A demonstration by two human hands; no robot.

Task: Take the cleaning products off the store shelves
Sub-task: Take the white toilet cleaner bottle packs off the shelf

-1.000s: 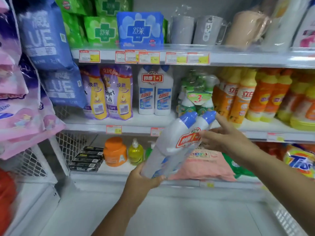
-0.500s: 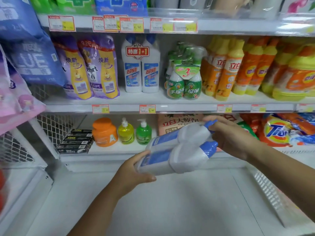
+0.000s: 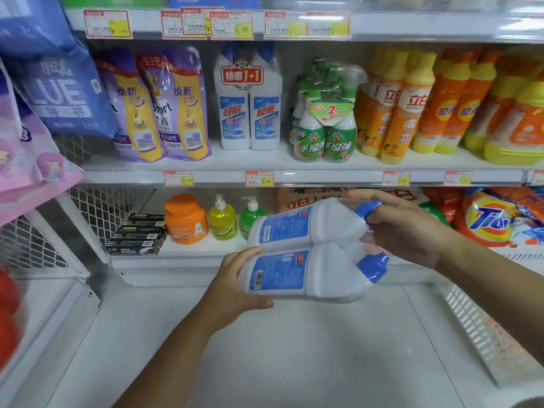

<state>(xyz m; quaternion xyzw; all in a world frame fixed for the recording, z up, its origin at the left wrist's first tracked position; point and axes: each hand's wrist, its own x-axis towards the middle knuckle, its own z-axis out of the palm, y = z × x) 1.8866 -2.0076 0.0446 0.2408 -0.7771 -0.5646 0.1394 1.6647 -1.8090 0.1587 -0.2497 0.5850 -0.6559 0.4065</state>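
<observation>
At the near left, the left hand (image 3: 232, 287) grips the base of the twin pack of white bottles (image 3: 309, 254), thumb along its lower edge and fingers curled round the end. The pack lies on its side in mid-air, clear of the shelves, with its back labels facing up and its blue caps pointing right — there the right hand (image 3: 412, 231) wraps its fingers round the upper bottle's neck. Behind, the middle shelf (image 3: 294, 163) carries purple refill pouches (image 3: 159, 104), a matching twin pack (image 3: 248, 113) standing upright, wrapped green spray bottles (image 3: 323, 128) and orange dish-soap bottles (image 3: 412, 104). Below stand black boxes (image 3: 138, 234), an orange jar (image 3: 185, 219), a yellow pump bottle (image 3: 222, 219), a green pump bottle (image 3: 250, 216) — and a Tide bag (image 3: 494, 219) at far right.
</observation>
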